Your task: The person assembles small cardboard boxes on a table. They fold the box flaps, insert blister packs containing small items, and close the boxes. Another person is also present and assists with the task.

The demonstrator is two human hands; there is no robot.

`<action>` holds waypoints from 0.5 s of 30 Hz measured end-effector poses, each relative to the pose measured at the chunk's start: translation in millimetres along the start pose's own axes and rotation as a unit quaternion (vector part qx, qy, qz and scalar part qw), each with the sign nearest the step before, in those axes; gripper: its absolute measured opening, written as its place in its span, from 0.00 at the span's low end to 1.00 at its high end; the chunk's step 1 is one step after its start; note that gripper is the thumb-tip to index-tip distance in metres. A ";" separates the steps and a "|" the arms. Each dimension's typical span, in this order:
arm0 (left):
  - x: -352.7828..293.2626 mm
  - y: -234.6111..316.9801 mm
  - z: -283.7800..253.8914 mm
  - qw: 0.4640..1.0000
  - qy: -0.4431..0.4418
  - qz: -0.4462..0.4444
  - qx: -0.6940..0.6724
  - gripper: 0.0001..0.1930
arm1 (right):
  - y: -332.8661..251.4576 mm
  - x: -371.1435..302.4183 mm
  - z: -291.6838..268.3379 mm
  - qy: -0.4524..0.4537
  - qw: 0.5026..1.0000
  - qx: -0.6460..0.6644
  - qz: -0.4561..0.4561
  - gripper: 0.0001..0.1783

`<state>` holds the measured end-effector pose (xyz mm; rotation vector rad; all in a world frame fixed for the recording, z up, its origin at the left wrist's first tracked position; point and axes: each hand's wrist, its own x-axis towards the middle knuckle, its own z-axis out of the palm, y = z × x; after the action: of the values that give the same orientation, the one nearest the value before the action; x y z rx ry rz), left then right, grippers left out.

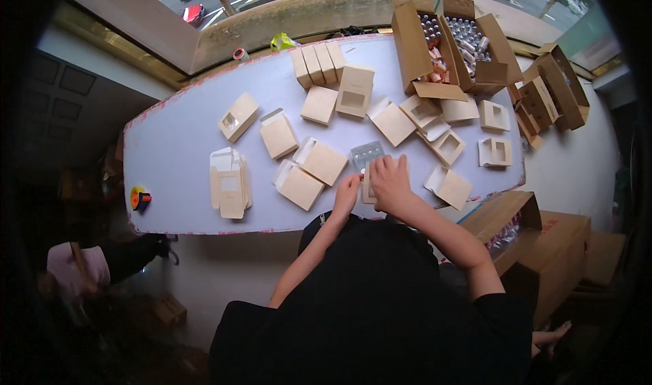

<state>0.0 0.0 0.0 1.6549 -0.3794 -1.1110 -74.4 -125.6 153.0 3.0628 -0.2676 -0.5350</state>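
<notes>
Near the table's front edge, my left hand point(347, 193) is closed, its fingertips pinching the left edge of a small beige carton point(369, 193). From the right, my right hand point(392, 183) curls over the same carton and covers much of it. Just beyond my fingers, a clear plastic tray with round hollows point(367, 151) lies touching or very close to the carton; the overlap is hidden. To the left of my left hand sit two beige cartons point(323, 161) with raised white flaps. An open carton point(448, 187) lies to the right.
Upright cartons point(318, 64) stand in a row at the back. Flattened carton blanks point(231, 188) are stacked at left, near a tape roll point(140, 199). Large cardboard boxes of small bottles point(468, 42) stand back right. Another cardboard box point(543, 249) is by my right side. A person point(78, 269) is at lower left.
</notes>
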 end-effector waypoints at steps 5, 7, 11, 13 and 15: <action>-10.2 22.6 53.1 0.945 -0.030 -0.169 -0.277 0.22 | 0.6 6.0 21.8 -0.034 0.984 -0.176 -0.011 0.28; -3.8 14.3 49.6 0.952 -0.039 -0.134 -0.271 0.22 | -13.9 12.7 20.2 -0.051 0.978 -0.201 -0.026 0.24; 5.2 9.6 48.2 0.936 -0.082 -0.104 -0.326 0.23 | -21.6 19.0 25.1 -0.037 0.973 -0.228 -0.019 0.23; 8.4 9.1 46.1 0.910 -0.108 -0.106 -0.386 0.24 | -18.2 16.2 12.9 -0.034 0.978 -0.202 -0.029 0.25; 9.5 10.0 40.4 0.889 -0.119 -0.103 -0.429 0.24 | -12.4 12.2 7.1 0.001 0.987 -0.154 -0.043 0.28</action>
<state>-25.2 -34.3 3.9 0.7805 0.1489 -1.3792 -63.5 -115.4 141.7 2.7837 -0.0461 -0.5209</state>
